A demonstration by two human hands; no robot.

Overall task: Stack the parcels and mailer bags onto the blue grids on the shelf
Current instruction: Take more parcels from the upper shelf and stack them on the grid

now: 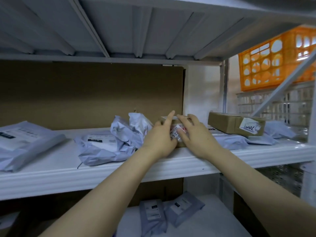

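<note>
A small brown cardboard parcel (176,132) with a white label lies on the white shelf (119,170), in the middle. My left hand (159,139) holds its left side, fingers stretched along the top edge. My right hand (196,134) lies over its right side with the fingers spread on top. Crumpled grey mailer bags (119,137) sit just left of the parcel. A second brown parcel (236,125) rests on flat grey mailer bags (239,141) to the right. No blue grid shows in this view.
A flat grey mailer bag (22,142) lies at the shelf's far left. Brown cardboard (85,93) lines the back. An orange crate (273,60) stands behind the right upright. Two mailer bags (167,214) lie on the lower shelf.
</note>
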